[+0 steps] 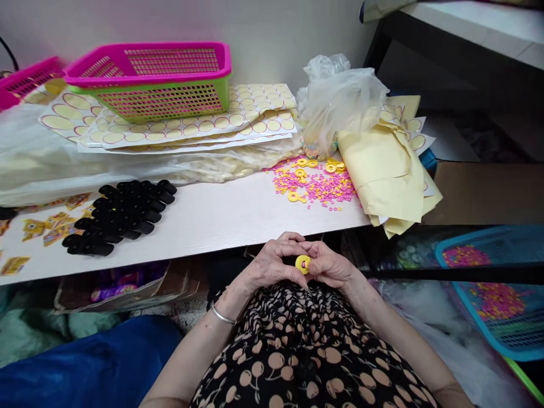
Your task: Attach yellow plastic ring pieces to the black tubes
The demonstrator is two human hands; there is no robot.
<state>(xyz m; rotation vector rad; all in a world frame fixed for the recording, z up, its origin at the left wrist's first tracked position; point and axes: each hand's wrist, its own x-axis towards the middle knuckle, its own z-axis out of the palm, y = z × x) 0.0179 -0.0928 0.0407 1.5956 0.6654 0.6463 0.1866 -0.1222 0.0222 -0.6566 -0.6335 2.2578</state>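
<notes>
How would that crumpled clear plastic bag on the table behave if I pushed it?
The crumpled clear plastic bag looks thin and creased, so probably floppy and light. It would likely crumple or slide rather than tip.

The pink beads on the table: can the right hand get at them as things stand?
Probably yes: the pink beads lie ahead of the right hand, only bare table between. But it shares the yellow ring with the left hand.

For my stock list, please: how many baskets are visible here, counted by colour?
Pink-and-green basket: 1
Pink basket: 1
Blue basket: 1
Total: 3
</notes>
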